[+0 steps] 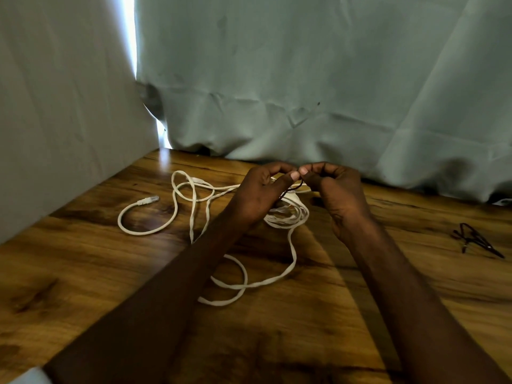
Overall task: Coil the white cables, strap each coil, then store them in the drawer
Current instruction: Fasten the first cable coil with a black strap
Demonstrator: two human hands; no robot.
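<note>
A white cable (191,217) lies in loose loops on the wooden table (83,273), its plug end (148,200) at the left. A small coil of white cable (291,214) rests under my hands. My left hand (260,195) and my right hand (338,195) meet above that coil, fingertips pinched together on a thin dark strap (293,188) that hangs down to the coil. Part of the coil is hidden behind my left hand.
Several more dark straps (476,241) lie in a small heap at the table's right side. A pale curtain (304,92) hangs along the back edge, and a light wall (55,106) borders the left. No drawer is in view.
</note>
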